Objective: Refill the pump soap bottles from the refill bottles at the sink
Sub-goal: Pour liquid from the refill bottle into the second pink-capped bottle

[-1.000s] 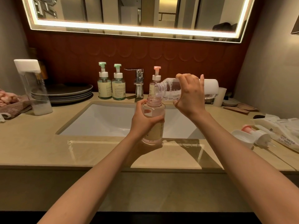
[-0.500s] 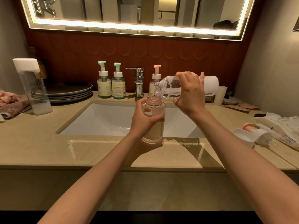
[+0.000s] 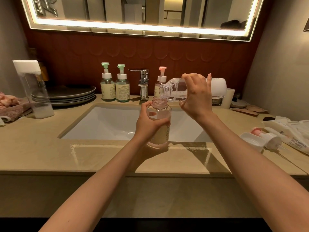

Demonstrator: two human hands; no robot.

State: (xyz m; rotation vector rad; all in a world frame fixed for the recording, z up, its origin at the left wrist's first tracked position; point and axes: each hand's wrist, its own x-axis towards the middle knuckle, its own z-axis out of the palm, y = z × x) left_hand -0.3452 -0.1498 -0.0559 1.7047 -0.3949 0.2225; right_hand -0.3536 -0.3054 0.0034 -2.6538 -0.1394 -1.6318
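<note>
Right hand (image 3: 195, 96), fingers curled round the clear refill bottle (image 3: 174, 91), holds it almost level, its open mouth just above the neck of the uncapped pump soap bottle (image 3: 160, 119). Left hand (image 3: 148, 127) wraps the body of that bottle and holds it upright at the near rim of the sink (image 3: 107, 121); whether its base rests on the counter (image 3: 50, 148) cannot be told. A good pour probably calls for a slow tilt, with the mouth centred over the narrow neck and the lower bottle kept plumb. No stream is discernible. Removed pump head (image 3: 265, 139) lies on the counter well to the right; faucet (image 3: 143, 84) stands behind.
</note>
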